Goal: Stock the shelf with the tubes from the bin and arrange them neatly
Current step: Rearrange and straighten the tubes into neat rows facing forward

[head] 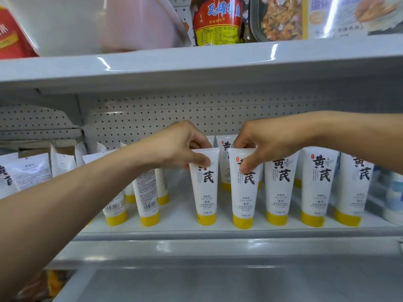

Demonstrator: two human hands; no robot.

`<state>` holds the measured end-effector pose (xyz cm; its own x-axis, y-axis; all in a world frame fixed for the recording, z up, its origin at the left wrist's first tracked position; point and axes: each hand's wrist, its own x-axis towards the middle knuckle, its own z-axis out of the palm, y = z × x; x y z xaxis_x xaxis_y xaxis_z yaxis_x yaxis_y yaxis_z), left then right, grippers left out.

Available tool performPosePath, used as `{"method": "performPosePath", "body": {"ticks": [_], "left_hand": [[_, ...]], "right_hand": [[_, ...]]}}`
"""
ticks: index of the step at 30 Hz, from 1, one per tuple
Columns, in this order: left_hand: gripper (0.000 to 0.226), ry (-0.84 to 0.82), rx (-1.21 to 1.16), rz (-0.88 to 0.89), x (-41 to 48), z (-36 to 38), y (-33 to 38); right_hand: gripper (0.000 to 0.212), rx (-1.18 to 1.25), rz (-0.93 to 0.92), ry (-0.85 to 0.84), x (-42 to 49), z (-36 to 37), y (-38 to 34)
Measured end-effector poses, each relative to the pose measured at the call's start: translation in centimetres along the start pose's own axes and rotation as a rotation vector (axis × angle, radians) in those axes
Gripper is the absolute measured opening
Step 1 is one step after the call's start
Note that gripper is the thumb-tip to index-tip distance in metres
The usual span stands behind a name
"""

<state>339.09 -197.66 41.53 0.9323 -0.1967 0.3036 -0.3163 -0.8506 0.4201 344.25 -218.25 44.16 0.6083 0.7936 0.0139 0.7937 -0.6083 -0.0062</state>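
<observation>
White tubes with yellow caps stand cap-down in a row on the white shelf (185, 223). My left hand (181, 147) pinches the top edge of one front-row tube (206, 192). My right hand (259, 147) pinches the top of the tube beside it (243, 197). Both tubes stand upright, labels facing me. Right of them stand more tubes (278, 192) with labels forward. To the left, a tube (146, 192) shows its barcode side, and others lean behind my left forearm. No bin is visible.
A pegboard back wall (152, 118) closes the shelf. The upper shelf (196, 68) holds a red jar, a food tray and a pale tub. Blue-and-white containers (394, 197) sit at the far right. A grey ledge (218, 280) runs below.
</observation>
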Motion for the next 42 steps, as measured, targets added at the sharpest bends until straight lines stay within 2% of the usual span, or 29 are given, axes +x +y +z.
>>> {"method": "performPosePath", "body": {"ticks": [10,16,23,29,37,42], "left_hand": [[0.014,-0.08,-0.074,0.012,0.2,-0.1,0.4],[0.014,-0.076,0.137,0.029,-0.1,0.0,0.5],[0.014,-0.13,0.031,0.039,-0.1,-0.2,0.2],[0.014,-0.127,0.059,0.017,0.1,0.0,0.4],[0.018,-0.119,0.148,-0.009,-0.1,0.1,0.9],[0.031,-0.1,0.07,-0.013,-0.9,-1.0,1.1]], "right_hand": [[0.015,-0.028,0.019,-0.015,0.2,-0.2,-0.2],[0.018,-0.009,0.049,-0.04,-0.1,0.1,-0.3],[0.016,-0.009,0.045,-0.019,0.3,0.4,0.2],[0.015,0.02,0.044,-0.031,0.1,0.4,0.1],[0.021,0.036,0.039,-0.059,-0.1,0.3,0.1],[0.024,0.081,-0.033,0.016,-0.2,-0.5,0.0]]}}
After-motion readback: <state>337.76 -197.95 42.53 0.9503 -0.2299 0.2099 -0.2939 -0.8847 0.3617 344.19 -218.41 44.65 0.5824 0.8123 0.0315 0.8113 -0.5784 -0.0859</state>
